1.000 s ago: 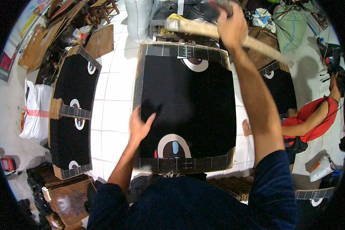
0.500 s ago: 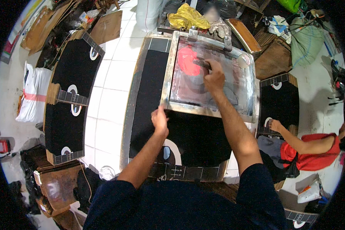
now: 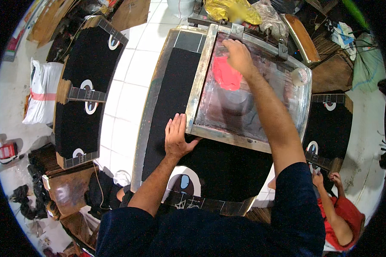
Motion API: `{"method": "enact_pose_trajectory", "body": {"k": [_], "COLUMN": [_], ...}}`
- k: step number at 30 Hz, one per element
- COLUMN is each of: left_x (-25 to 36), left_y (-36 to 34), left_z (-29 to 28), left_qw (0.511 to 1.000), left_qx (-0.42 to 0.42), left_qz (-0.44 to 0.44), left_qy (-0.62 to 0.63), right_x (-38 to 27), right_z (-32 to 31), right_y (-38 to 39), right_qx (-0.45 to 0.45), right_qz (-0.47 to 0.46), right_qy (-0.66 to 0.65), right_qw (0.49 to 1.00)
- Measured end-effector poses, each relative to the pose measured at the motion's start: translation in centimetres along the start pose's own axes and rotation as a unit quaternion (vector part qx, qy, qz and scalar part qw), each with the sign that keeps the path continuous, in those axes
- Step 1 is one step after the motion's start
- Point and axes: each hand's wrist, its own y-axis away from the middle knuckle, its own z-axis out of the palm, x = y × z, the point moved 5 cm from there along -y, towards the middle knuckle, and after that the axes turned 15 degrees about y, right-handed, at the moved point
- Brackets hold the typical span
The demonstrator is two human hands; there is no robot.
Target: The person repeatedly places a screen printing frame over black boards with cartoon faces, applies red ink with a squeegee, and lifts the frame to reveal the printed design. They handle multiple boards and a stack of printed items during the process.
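Observation:
A wooden-framed printing screen lies over black fabric on a long board. Bright pink ink is pooled on the upper left part of its mesh. My right hand is closed round a small dark squeegee at the far edge of the ink; the fingers hide much of the tool. My left hand rests on the fabric with its fingers stretched out, the thumb by the screen's near left corner. Close to me, a white, brown and blue eye print shows on the fabric.
Further black printed panels lie on stacked boards at the left and right. Metal hinge clamps sit along the screen's far edge. A white cup stands on its right corner. At lower right, a co-worker in red handles a panel.
The squeegee in my right hand has moved to the far side of the ink, which is spread nearer. My left hand has gone from the frame's corner to lying on the fabric.

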Motion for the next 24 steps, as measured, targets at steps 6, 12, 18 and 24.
{"method": "enact_pose_trajectory", "body": {"k": [6,12,18,24], "left_x": [-0.3,-0.6,-0.3,-0.6], "left_y": [0.0,0.6,0.4,0.5], "left_z": [0.3,0.4,0.3,0.3], "left_qw": [1.000,0.999,0.999,0.999], "left_qx": [-0.010,0.007,0.011,0.004], "left_qz": [0.015,0.033,0.046,0.034], "left_qy": [-0.011,-0.002,-0.020,0.007], "right_x": [-1.0,0.6,1.1,-0.8], "right_z": [-1.0,-1.6,0.2,-1.2], "right_y": [3.2,5.6,0.9,5.6], "right_qx": [-0.047,-0.091,-0.006,-0.082], "right_qz": [-0.174,-0.085,0.022,-0.013], "right_qy": [-0.071,0.014,0.038,0.047], "right_qw": [0.981,0.992,0.999,0.995]}}
